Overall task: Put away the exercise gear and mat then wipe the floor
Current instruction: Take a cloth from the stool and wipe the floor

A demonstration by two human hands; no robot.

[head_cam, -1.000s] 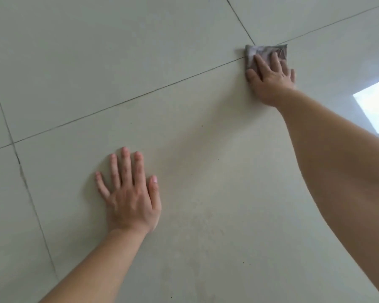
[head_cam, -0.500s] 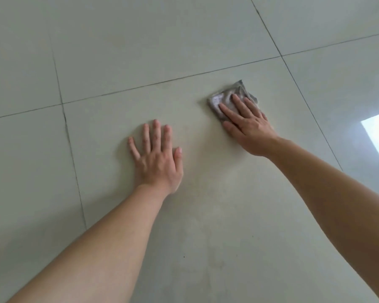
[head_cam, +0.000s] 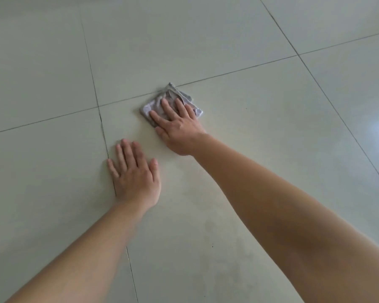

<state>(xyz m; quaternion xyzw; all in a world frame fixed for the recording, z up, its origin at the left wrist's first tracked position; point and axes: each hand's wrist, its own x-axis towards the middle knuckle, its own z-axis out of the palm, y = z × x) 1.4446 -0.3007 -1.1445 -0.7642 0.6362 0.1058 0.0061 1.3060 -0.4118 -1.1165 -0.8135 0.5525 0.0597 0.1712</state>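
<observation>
Your right hand (head_cam: 177,125) covers the near half of the grey cloth (head_cam: 154,106), fingers straight and pressing it flat to the floor (head_cam: 260,132); nothing is gripped. Both forearms run out of the bottom edge. Your left hand (head_cam: 136,173) lies spread and relaxed on the tile, its little finger on a grout line (head_cam: 103,132). The cloth's far corner sits on the crossing joint, with bare tile all around. Half a second ago the cloth lay short of that joint and your hands were farther apart.
</observation>
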